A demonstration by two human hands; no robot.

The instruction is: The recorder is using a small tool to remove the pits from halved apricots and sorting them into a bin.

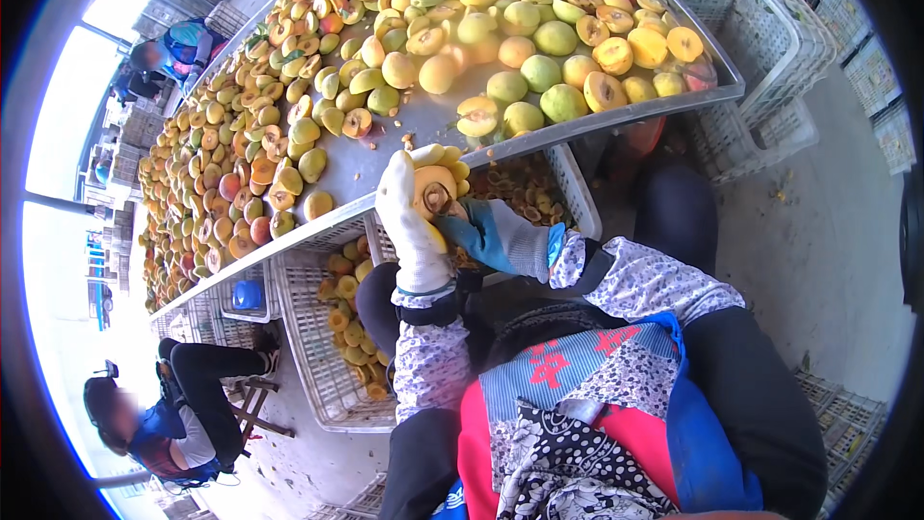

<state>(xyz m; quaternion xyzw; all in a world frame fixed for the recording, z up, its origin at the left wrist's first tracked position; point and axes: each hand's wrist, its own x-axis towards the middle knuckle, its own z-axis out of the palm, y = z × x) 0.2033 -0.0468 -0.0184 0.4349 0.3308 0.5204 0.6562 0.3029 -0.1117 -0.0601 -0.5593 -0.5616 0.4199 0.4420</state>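
My left hand (406, 220), in a white glove, cups a halved yellow peach (432, 184) at the near edge of the metal table. The cut face, with its brown pit cavity, is turned toward my right hand. A blue-and-grey glove covers my right hand (498, 235), whose fingers are curled against that face. They grip what looks like a small pitting tool (437, 198), its curved end at the pit and the rest hidden by the glove. Many halved and whole peaches (520, 79) lie on the metal table (404, 137) beyond my hands.
Under the table edge, a white plastic crate (317, 368) holds hollowed halves; another crate (581, 191) contains brownish fruit pieces. White crates (787, 36) stand at the right. One person (173, 426) sits on a stool at lower left; another person (177, 50) is at the far side.
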